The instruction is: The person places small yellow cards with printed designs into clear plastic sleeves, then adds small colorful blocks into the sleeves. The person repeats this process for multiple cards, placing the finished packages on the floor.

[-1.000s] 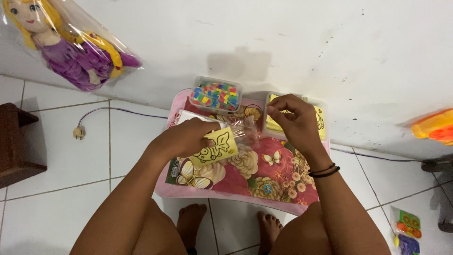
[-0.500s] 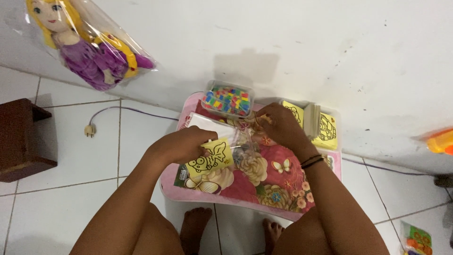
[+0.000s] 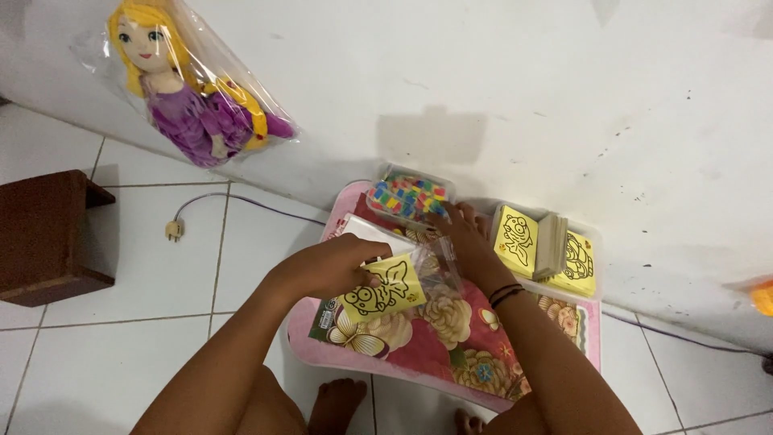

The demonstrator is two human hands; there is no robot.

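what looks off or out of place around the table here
Nothing is spilled or broken on the table. Two oddities off it: a doll in a clear bag leans against the wall, and a plug lies loose on the floor, unplugged. The left hand holds a yellow card.

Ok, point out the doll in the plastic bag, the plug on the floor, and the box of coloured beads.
doll (image 3: 183, 97), head view, purple dress.
plug (image 3: 174, 231), head view, plug body.
box of coloured beads (image 3: 409, 196), head view, bead-filled middle.
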